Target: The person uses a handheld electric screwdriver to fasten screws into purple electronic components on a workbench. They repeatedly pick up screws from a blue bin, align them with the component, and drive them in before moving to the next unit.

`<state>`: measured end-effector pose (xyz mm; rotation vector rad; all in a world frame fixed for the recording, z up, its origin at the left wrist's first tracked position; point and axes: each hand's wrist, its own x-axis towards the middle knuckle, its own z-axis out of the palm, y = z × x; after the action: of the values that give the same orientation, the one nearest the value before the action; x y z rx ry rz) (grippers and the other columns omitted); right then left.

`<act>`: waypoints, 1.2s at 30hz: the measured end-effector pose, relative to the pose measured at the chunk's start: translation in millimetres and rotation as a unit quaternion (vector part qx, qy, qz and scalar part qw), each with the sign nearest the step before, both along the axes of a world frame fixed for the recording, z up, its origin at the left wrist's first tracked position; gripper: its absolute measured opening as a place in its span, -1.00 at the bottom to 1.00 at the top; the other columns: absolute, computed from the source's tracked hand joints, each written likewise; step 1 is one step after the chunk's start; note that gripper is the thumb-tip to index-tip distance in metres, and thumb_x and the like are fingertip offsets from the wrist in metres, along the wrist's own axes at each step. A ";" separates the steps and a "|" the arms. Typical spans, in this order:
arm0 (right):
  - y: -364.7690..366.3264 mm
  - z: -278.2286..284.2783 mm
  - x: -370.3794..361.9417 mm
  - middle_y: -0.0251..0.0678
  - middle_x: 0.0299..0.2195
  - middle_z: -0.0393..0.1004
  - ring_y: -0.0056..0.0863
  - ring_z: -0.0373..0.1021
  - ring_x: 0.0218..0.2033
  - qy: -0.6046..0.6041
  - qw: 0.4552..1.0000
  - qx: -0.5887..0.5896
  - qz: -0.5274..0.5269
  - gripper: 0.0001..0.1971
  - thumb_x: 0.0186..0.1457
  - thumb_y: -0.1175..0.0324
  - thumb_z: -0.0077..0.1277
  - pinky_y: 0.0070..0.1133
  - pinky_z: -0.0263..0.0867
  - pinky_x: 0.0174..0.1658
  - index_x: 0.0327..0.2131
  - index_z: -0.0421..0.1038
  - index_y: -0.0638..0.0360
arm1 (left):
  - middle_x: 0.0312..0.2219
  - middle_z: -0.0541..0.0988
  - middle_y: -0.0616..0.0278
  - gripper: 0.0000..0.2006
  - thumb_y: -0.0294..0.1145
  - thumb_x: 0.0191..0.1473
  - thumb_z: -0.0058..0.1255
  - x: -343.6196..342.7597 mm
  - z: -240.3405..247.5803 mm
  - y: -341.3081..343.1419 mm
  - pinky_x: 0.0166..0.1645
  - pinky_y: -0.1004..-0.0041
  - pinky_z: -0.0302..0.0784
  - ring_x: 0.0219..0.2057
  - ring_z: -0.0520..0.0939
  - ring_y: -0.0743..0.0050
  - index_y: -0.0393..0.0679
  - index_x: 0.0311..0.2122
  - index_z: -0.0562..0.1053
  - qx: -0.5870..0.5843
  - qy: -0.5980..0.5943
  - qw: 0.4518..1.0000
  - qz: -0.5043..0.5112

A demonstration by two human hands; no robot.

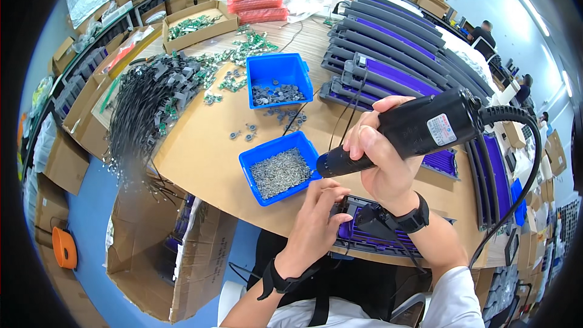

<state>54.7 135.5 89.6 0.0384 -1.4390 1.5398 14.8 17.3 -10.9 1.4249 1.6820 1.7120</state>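
Note:
My right hand is wrapped round a black electric screwdriver, its nose tilted down to the left. The tip is near the rim of a blue bin of small metal screws. Just below that tip, my left hand has bent fingers, with thumb and fingertips at the left end of a grey and purple plastic housing. Whatever those fingers may pinch is too small to make out. The housing lies at the table's near edge, partly hidden by my right wrist and a dark piece over it.
A second blue bin holds small grey round parts. Black cables and green circuit boards pile up at the left. Purple and grey housings are stacked at the far right. The screwdriver's cord loops down on the right. A cardboard box stands below the table.

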 end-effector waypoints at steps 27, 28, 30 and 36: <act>11.3 15.3 14.4 -0.31 -0.59 0.35 -0.55 0.33 -0.60 0.042 0.998 -0.023 -0.038 -0.68 0.02 0.56 -0.03 -0.51 0.32 -0.43 -0.11 0.23 0.28 | 0.15 0.00 0.09 -0.06 -0.78 -0.29 0.28 5.5 4.0 3.9 -0.06 0.44 0.60 -0.19 0.60 0.33 -0.17 0.23 0.06 -0.004 -0.048 0.997 0.056; 13.6 13.2 12.6 -0.27 -0.58 0.40 -0.54 0.36 -0.60 0.061 0.997 -0.031 -0.029 -0.68 -0.01 0.59 0.00 -0.53 0.33 -0.45 -0.12 0.26 0.32 | 0.16 -0.01 0.08 -0.05 -0.78 -0.29 0.28 5.6 5.2 3.8 -0.06 0.44 0.61 -0.19 0.60 0.33 -0.16 0.24 0.05 -0.007 -0.047 0.997 0.059; 13.3 12.1 10.4 -0.23 -0.58 0.44 -0.53 0.40 -0.61 0.079 0.996 -0.040 -0.019 -0.68 -0.03 0.62 0.04 -0.56 0.35 -0.47 -0.14 0.28 0.36 | 0.17 -0.02 0.08 -0.04 -0.77 -0.29 0.29 4.9 3.5 4.2 -0.06 0.44 0.61 -0.19 0.60 0.33 -0.16 0.25 0.04 -0.001 -0.043 0.998 0.053; 8.4 16.2 12.1 -0.34 -0.62 0.32 -0.56 0.31 -0.61 0.015 0.998 -0.006 -0.063 -0.68 0.02 0.53 -0.05 -0.50 0.31 -0.42 -0.10 0.21 0.26 | 0.21 -0.02 0.08 -0.02 -0.78 -0.29 0.28 5.0 -0.5 3.7 -0.07 0.45 0.60 -0.18 0.60 0.35 -0.15 0.27 0.02 0.002 -0.055 0.997 0.054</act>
<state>66.8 143.9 105.8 -0.0350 -1.3822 1.4391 19.8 20.9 -11.4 1.2380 1.7239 1.8164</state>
